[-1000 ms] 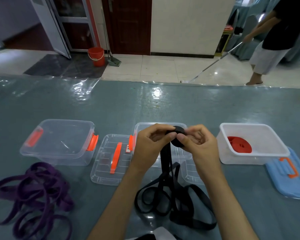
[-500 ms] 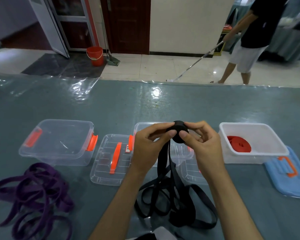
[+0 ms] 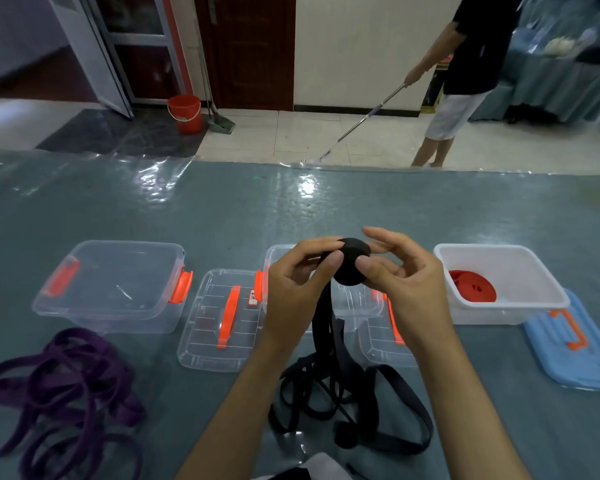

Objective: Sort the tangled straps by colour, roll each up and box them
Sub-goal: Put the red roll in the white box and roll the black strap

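Midway through winding, I pinch the black roll (image 3: pixel 352 260) with my left hand (image 3: pixel 297 289) and right hand (image 3: pixel 400 282) above the clear middle box (image 3: pixel 281 258), where steady tension on the hanging black strap (image 3: pixel 323 327) should keep turns tight.

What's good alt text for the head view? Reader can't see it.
Two hands, left and right, pinch a half-rolled black strap above the table, its loose end trailing down. A purple strap lies at left; a red roll sits in the white box at right.
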